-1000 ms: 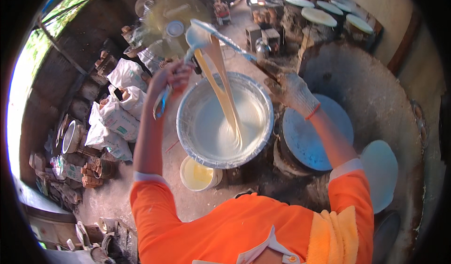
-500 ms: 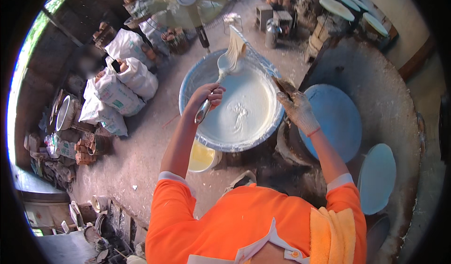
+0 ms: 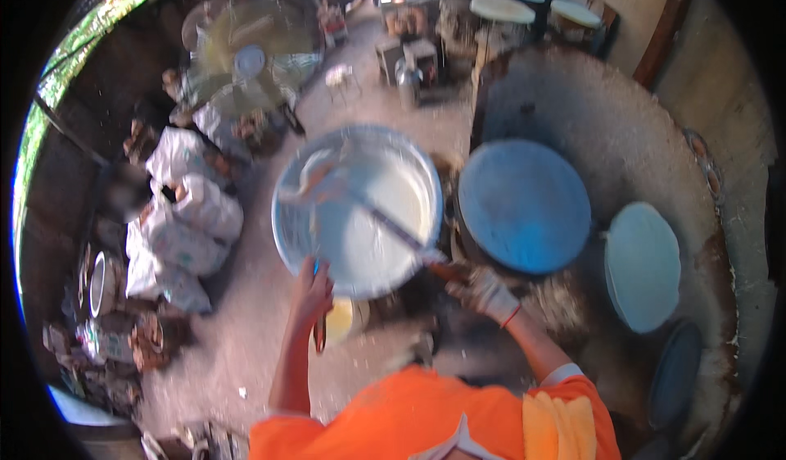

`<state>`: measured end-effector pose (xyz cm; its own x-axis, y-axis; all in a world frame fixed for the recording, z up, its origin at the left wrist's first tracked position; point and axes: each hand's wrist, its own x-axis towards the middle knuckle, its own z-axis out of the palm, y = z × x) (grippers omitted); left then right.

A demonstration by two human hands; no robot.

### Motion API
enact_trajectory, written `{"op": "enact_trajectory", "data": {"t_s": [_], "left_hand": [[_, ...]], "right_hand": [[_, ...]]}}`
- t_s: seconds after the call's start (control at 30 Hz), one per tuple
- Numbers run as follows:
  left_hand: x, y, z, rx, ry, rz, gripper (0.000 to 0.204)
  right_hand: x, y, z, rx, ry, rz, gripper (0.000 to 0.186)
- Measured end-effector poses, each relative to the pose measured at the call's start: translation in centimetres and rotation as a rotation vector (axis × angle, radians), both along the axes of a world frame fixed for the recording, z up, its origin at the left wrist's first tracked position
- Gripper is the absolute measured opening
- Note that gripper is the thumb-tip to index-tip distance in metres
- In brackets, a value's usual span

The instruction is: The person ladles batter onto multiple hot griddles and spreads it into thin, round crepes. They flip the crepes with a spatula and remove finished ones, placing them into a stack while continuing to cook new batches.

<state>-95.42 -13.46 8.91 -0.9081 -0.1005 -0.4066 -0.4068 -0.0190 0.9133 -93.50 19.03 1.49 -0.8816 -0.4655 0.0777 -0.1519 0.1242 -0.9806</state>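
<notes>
My left hand (image 3: 312, 293) is closed around the handle of a ladle (image 3: 319, 333), left of the basin. The ladle's bowl is blurred over the basin. My right hand (image 3: 487, 296), in a whitish glove, grips the brown end of a long stick (image 3: 393, 226), which slants up and left over the basin. The stick's far end and a tan thing there are smeared by motion. The large round basin (image 3: 436, 185) holds a thick white batter-like liquid (image 3: 372, 251). Partly hidden by the basin, a pale bucket (image 3: 340, 319) with yellow contents stands below it.
Right of the basin sits a big round bluish cover or pan top (image 3: 524, 206). Pale round discs (image 3: 643, 267) lie near the curved wall. A fan (image 3: 250, 63) stands at the far left, with white sacks (image 3: 176, 239) nearer. Low stools or blocks (image 3: 413, 58) stand further back.
The view has shifted, so surroundings sit differently. Both hands have come lower, toward me; the stick now slants low across the basin instead of rising beyond its far rim.
</notes>
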Motion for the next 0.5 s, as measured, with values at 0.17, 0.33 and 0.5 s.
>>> {"op": "enact_trajectory", "data": {"t_s": [0.17, 0.33, 0.5], "left_hand": [[2.9, 7.9, 1.2, 0.571, -0.308, -0.391, 0.017], [5.5, 19.0, 4.5, 0.369, -0.489, -0.832, 0.016], [9.9, 30.8, 8.0, 0.343, -0.297, -1.303, 0.021]], "right_hand": [[14.2, 5.3, 0.2, -0.037, -0.625, -0.475, 0.032], [28.8, 8.1, -1.0, 0.309, -0.306, -0.880, 0.036], [38.7, 8.7, -0.9, 0.120, -0.295, -1.394, 0.039]]}}
